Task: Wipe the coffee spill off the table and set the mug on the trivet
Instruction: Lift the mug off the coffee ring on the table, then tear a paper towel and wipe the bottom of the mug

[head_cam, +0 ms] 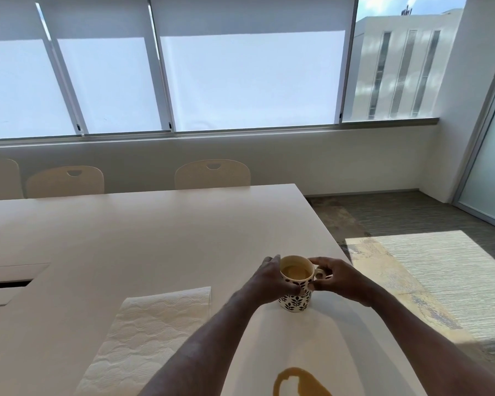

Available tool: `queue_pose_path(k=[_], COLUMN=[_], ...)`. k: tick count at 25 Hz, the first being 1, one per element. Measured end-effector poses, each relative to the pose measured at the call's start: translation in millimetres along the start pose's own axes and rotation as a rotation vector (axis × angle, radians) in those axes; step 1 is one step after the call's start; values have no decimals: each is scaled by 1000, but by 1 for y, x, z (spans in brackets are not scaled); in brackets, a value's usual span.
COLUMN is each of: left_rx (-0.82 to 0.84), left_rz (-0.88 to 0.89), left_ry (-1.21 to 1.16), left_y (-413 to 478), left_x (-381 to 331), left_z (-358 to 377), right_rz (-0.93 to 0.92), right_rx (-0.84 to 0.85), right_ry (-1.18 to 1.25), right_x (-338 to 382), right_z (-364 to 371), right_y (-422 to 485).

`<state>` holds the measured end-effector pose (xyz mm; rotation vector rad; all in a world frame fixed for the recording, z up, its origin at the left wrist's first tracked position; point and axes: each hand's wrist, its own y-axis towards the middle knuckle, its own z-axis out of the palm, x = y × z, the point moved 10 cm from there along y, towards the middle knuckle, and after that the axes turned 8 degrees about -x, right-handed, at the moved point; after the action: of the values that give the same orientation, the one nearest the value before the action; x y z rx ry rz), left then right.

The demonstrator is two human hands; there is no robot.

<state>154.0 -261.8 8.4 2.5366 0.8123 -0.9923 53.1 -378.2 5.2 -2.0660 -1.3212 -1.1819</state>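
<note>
A white mug (295, 299) with a dark leaf pattern stands upright on the pale table (143, 232), near its right edge, with coffee inside. My left hand (272, 281) wraps around the mug's left side. My right hand (337, 278) holds its right side at the handle. A brown coffee spill (300, 384) lies on the table close to me, between my forearms, cut off by the bottom of the view. A long strip of white paper towel (146, 338) lies flat to the left of my arms. No trivet is in view.
The table's right edge (326, 224) drops to carpet with a sunlit patch. A rectangular cable hatch (9, 284) is set in the table at far left. Beige chairs (212, 174) stand along the far side under the windows.
</note>
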Motion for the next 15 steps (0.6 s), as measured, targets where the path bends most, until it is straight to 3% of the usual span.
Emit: queue_pose_path(k=[4, 7, 10, 13, 15], left_rx=[-24, -111, -254, -445, -546], left_rz=[-36, -70, -124, -187, -284], left_ry=[54, 74, 72, 102, 209], left_y=[-22, -44, -73, -109, -136], left_x=[11, 33, 62, 100, 132], left_z=[-19, -54, -104, -157, -186], right_rz=[84, -30, -183, -214, -207], right_rx=[-58, -296, -508, -447, -355], right_ry=[-182, -274, -168, -13, -40], right_x=[10, 62, 128, 172, 184], right_z=[-12, -30, -20, 34, 81], right_y=[-9, -20, -39, -48, -48])
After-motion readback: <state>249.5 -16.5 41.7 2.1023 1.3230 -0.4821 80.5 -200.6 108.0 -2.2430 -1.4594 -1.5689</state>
